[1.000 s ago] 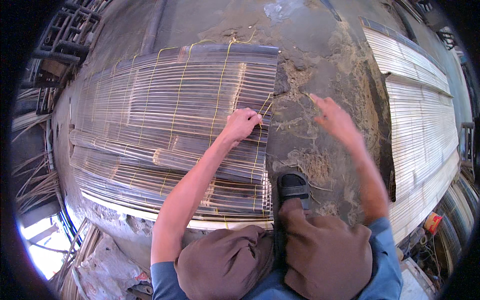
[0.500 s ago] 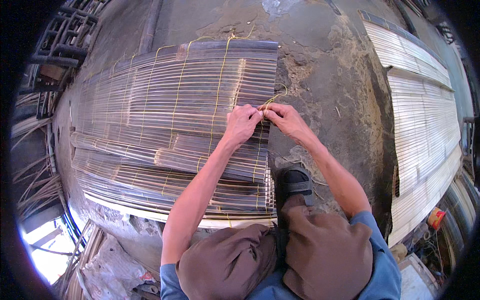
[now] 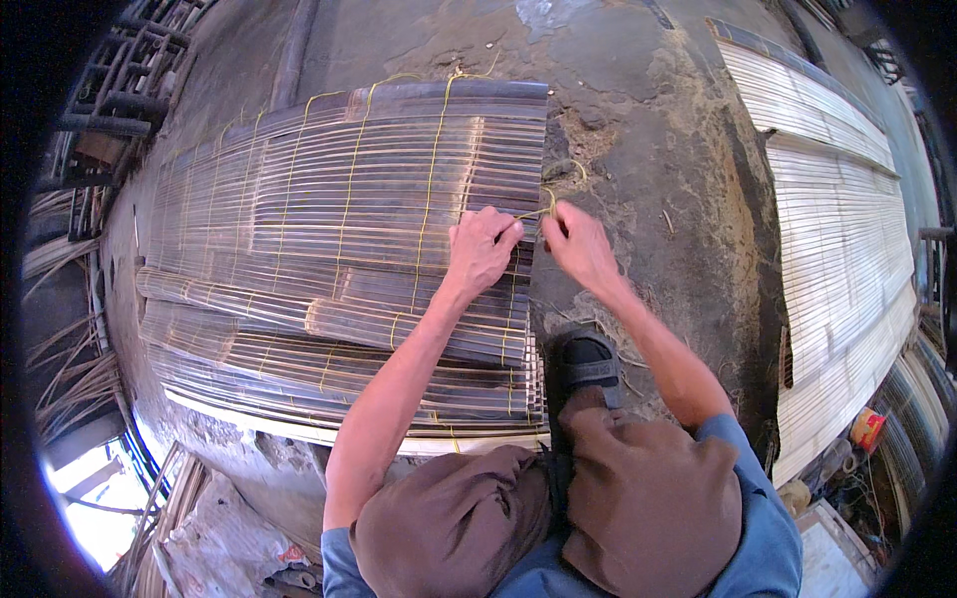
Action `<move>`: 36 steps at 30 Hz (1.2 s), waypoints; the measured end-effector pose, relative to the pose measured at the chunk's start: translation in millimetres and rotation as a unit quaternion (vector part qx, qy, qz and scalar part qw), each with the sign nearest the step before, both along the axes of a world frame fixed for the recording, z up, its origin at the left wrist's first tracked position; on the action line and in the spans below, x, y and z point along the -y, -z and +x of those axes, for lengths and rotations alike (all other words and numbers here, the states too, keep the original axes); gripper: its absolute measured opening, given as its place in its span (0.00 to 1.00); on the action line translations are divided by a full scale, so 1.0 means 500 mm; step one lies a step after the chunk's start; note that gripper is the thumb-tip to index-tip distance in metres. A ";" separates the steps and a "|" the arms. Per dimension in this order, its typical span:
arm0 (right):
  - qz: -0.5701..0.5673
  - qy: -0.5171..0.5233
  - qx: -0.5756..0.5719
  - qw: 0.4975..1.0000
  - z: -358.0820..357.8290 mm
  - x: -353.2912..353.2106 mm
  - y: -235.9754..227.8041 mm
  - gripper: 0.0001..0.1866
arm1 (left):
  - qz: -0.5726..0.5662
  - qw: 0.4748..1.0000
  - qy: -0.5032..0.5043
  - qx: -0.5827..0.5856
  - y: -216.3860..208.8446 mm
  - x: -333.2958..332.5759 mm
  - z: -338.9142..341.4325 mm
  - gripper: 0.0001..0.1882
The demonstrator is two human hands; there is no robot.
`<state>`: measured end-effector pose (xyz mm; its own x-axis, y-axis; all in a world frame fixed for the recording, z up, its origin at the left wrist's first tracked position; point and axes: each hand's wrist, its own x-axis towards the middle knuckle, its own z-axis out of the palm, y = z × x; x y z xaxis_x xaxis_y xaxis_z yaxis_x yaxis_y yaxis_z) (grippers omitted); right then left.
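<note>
A slatted bamboo blind (image 3: pixel 389 219), dark on its face and bound by rows of yellow cord, lies on the ground before me, with its near part folded over in layers. My left hand (image 3: pixel 483 249) rests on its right edge, thumb and fingers pinching the yellow cord (image 3: pixel 535 213) there. Just off that edge, my right hand (image 3: pixel 580 242) is closed on the same cord, which runs taut across the short gap between both hands. The cord's loose tail curls beyond the right hand.
Pale slatted blinds (image 3: pixel 842 229) lie on the right. My sandalled foot (image 3: pixel 588 364) stands beside the near right corner of the dark blind. A whitish sack (image 3: pixel 229 533) and bamboo strips are at lower left; a dark pole (image 3: pixel 294 55) lies at the far side.
My right hand has drawn away to the right from the left hand, stretching the cord between them. The left hand stays at the blind's edge.
</note>
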<state>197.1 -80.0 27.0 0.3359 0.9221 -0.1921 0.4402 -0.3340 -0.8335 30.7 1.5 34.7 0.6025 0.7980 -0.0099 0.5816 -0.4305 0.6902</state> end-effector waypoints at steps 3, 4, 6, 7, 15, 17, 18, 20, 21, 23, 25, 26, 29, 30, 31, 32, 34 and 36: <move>-0.021 0.004 -0.029 0.999 -0.017 0.037 0.021 0.13 | 0.056 0.997 0.001 0.045 0.004 0.006 -0.002 0.09; -0.012 0.027 -0.046 0.998 -0.018 0.036 0.029 0.13 | 0.091 0.995 -0.006 0.041 0.003 0.017 -0.001 0.08; 0.045 0.071 -0.051 0.995 -0.017 0.022 0.041 0.11 | 0.152 0.988 -0.015 0.028 -0.001 0.030 -0.001 0.08; 0.055 0.073 -0.063 0.994 -0.015 0.010 0.044 0.11 | 0.181 0.983 -0.014 0.022 -0.003 0.033 -0.001 0.08; 0.101 0.038 -0.121 0.987 -0.004 -0.066 -0.008 0.12 | 0.052 0.998 0.001 0.038 0.018 -0.011 0.003 0.09; 0.117 0.023 -0.091 0.989 -0.004 -0.100 -0.022 0.13 | 0.025 0.999 -0.003 0.031 0.028 -0.021 0.007 0.09; 0.135 0.012 -0.049 0.990 -0.005 -0.118 -0.027 0.13 | 0.004 0.999 0.002 0.043 0.030 -0.024 0.006 0.10; 0.118 0.013 -0.035 0.992 0.009 -0.156 -0.037 0.11 | -0.063 0.997 0.010 0.051 0.034 -0.029 0.002 0.12; 0.143 0.040 -0.136 0.979 0.026 -0.177 -0.046 0.09 | -0.078 0.995 0.014 0.055 0.035 -0.030 0.001 0.13; 0.157 0.104 -0.233 0.954 0.089 -0.222 -0.080 0.06 | -0.122 0.991 0.013 0.050 0.038 -0.030 -0.001 0.13; 0.224 0.015 0.235 0.946 0.218 -0.243 -0.144 0.04 | -0.105 0.994 0.013 0.027 0.042 -0.030 -0.001 0.14; 0.191 0.027 0.299 0.934 0.295 -0.250 -0.182 0.06 | -0.100 0.995 0.010 0.018 0.043 -0.030 0.000 0.15; 0.086 0.205 0.383 0.897 0.577 -0.308 -0.313 0.21 | -0.055 0.998 0.006 -0.010 0.044 -0.029 0.006 0.15; 0.196 0.101 0.206 0.953 0.664 -0.319 -0.345 0.13 | -0.060 0.998 0.000 -0.010 0.043 -0.026 0.007 0.16; 0.248 0.039 0.169 0.953 0.734 -0.303 -0.350 0.10 | -0.068 0.998 -0.007 -0.012 0.041 -0.025 0.009 0.16; 0.221 0.017 0.118 0.968 0.789 -0.288 -0.358 0.06 | -0.082 0.996 -0.015 -0.020 0.039 -0.026 0.012 0.16; 0.152 -0.002 0.398 0.905 0.800 -0.222 -0.289 0.09 | -0.054 0.998 -0.014 -0.017 0.035 -0.027 0.015 0.16; 0.059 0.228 0.180 0.955 0.696 -0.133 -0.173 0.18 | -0.041 0.999 -0.018 -0.032 0.032 -0.023 0.015 0.16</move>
<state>545.1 -13.4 113.7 0.7317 0.6730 0.1082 0.5372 -0.4716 -0.6993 38.3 12.8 18.5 0.5693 0.8144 -0.1129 0.6398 -0.3525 0.6830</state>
